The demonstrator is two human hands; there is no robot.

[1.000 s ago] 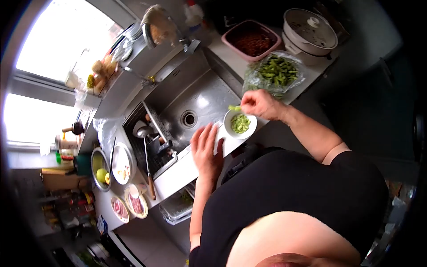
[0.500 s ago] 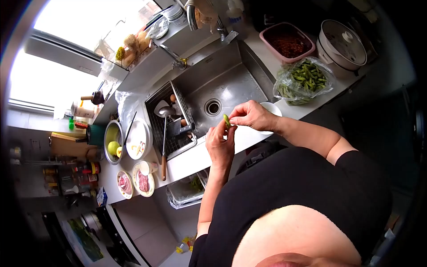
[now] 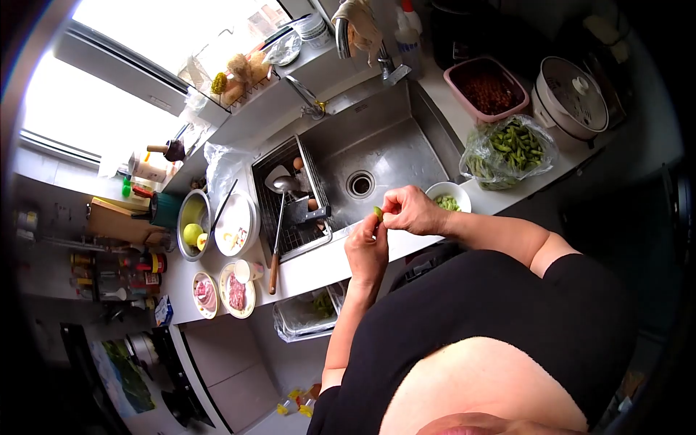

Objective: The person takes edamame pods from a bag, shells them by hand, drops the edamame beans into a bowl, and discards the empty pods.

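Observation:
My left hand pinches a green edamame pod upright between thumb and fingers, in front of the sink. My right hand meets it from the right, fingertips closed on the same pod; the fingers cover most of it. Just behind my right wrist is a white bowl holding shelled green beans, partly hidden by the hand. Farther right on the counter lies a clear plastic bag full of edamame pods.
A steel sink has a drying rack with a ladle and a cleaver at its left. Left of that stand bowls and two plates of raw meat. A pink tub and a lidded white pot stand at the back right.
The view has shifted, uncovering the beans in the white bowl. My hands have drawn closer together, and the pod is now tilted and more covered by the fingers.

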